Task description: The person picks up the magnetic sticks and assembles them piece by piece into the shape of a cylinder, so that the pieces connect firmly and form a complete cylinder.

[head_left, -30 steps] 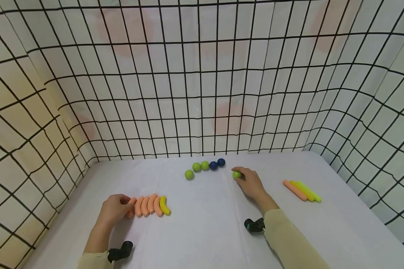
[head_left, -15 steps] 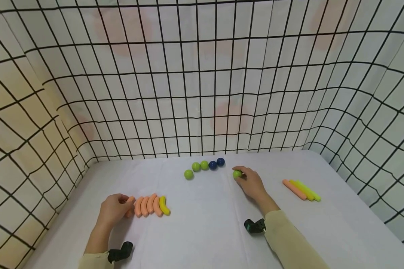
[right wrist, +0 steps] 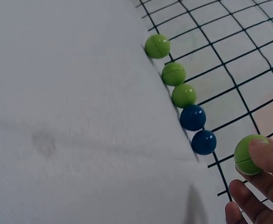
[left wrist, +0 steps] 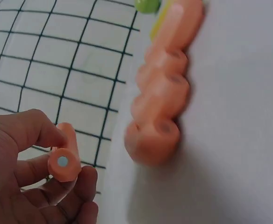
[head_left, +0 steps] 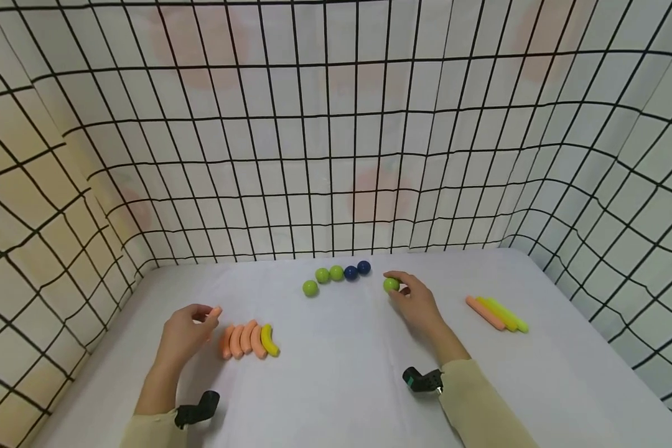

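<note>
My left hand (head_left: 183, 336) pinches a curved orange piece (left wrist: 65, 158) between thumb and fingers, raised above the table; a small pale disc shows in its end. Beside it lies a row of several similar orange curved pieces (head_left: 246, 340), ending in a yellow curved piece (head_left: 269, 340). My right hand (head_left: 419, 300) holds a green ball (right wrist: 247, 155) between thumb and fingers. To the left of that hand, another green ball (head_left: 310, 288) sits a little apart from two green balls (head_left: 329, 274) and two dark blue balls (head_left: 357, 270) in a line.
At the right lie three straight sticks side by side: an orange stick (head_left: 485, 313), a yellow one and a lime one (head_left: 508, 314). White walls with a black grid (head_left: 336, 137) surround the white table (head_left: 336, 386) at the back and both sides.
My left hand has lifted the orange piece up from the end of the row. The right hand keeps its hold on the green ball, nearly in place.
</note>
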The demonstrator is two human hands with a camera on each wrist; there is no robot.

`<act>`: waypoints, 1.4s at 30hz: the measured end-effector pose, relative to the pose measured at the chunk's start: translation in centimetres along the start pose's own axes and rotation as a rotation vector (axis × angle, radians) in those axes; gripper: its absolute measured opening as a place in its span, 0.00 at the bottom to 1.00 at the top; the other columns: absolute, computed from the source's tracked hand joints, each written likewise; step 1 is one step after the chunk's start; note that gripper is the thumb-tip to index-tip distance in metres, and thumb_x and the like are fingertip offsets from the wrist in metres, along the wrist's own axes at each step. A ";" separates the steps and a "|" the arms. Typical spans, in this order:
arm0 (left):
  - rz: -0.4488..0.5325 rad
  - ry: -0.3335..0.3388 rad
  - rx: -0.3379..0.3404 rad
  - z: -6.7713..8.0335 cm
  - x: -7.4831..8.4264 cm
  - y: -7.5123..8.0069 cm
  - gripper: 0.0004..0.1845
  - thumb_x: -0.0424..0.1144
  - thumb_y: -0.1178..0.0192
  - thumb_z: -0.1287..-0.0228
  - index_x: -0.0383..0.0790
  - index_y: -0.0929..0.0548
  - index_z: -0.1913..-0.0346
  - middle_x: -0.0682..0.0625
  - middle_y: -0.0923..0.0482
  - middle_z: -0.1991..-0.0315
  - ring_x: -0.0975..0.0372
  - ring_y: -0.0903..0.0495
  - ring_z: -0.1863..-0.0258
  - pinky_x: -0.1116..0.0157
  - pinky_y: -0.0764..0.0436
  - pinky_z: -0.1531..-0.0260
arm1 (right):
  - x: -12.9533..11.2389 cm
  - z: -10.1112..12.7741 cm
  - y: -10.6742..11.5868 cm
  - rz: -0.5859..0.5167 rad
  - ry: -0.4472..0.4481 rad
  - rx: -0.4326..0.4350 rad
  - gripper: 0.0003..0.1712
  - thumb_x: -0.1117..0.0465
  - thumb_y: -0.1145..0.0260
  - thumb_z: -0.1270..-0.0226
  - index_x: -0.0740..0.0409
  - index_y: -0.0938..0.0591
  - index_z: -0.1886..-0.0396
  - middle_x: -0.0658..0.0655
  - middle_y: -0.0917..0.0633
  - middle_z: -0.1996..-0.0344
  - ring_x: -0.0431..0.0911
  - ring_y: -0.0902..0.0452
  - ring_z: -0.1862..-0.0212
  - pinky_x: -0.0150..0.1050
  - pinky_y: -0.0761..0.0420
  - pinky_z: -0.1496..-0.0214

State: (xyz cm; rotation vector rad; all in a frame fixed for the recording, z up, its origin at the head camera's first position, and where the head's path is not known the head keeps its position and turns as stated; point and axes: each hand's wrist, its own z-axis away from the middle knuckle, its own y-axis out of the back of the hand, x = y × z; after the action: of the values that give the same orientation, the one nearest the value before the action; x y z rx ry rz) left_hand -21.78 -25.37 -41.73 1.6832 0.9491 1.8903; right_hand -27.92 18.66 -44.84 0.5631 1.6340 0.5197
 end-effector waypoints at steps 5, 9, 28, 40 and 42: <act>0.012 -0.085 0.006 -0.2 2.6 -0.7 0.27 0.54 0.41 0.29 0.31 0.21 0.42 0.37 0.21 0.50 0.55 0.19 0.63 0.67 0.24 0.70 | -0.6 0.3 -0.1 -0.001 0.008 0.016 0.23 0.61 0.37 0.27 0.44 0.24 0.34 0.56 0.22 0.38 0.51 0.23 0.48 0.42 0.27 0.50; 0.033 -0.149 -0.012 -0.4 3.8 -1.3 0.27 0.57 0.41 0.30 0.37 0.19 0.43 0.39 0.19 0.50 0.53 0.20 0.57 0.68 0.22 0.67 | -0.8 0.5 -0.4 -0.023 0.000 0.025 0.23 0.60 0.36 0.28 0.46 0.24 0.35 0.57 0.21 0.38 0.50 0.23 0.49 0.40 0.27 0.51; 0.243 -0.174 -0.134 -1.0 8.4 -6.7 0.14 0.45 0.36 0.32 0.39 0.28 0.60 0.46 0.15 0.63 0.58 0.17 0.71 0.68 0.21 0.69 | -0.7 1.7 -1.5 -0.080 -0.041 0.027 0.22 0.59 0.32 0.32 0.49 0.21 0.39 0.56 0.19 0.42 0.48 0.25 0.53 0.36 0.28 0.57; 0.267 -0.266 -0.076 -0.8 10.7 -10.3 0.13 0.41 0.36 0.35 0.39 0.23 0.52 0.46 0.16 0.60 0.59 0.22 0.64 0.67 0.24 0.67 | -0.5 2.1 -2.5 -0.131 -0.071 0.011 0.23 0.59 0.32 0.33 0.47 0.21 0.39 0.55 0.17 0.47 0.47 0.24 0.51 0.36 0.25 0.54; 0.286 -0.270 -0.068 -0.7 10.9 -11.0 0.14 0.43 0.34 0.34 0.40 0.21 0.52 0.47 0.15 0.60 0.60 0.21 0.64 0.68 0.24 0.67 | -0.5 2.1 -2.7 -0.139 -0.067 0.016 0.22 0.59 0.32 0.33 0.48 0.20 0.40 0.56 0.17 0.47 0.47 0.23 0.51 0.36 0.24 0.54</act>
State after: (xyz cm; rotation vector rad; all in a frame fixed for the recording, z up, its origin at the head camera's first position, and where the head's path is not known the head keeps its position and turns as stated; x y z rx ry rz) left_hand -25.55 -10.38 -42.42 2.0562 0.5569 1.7778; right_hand -25.93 16.30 -46.41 0.4704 1.6014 0.3820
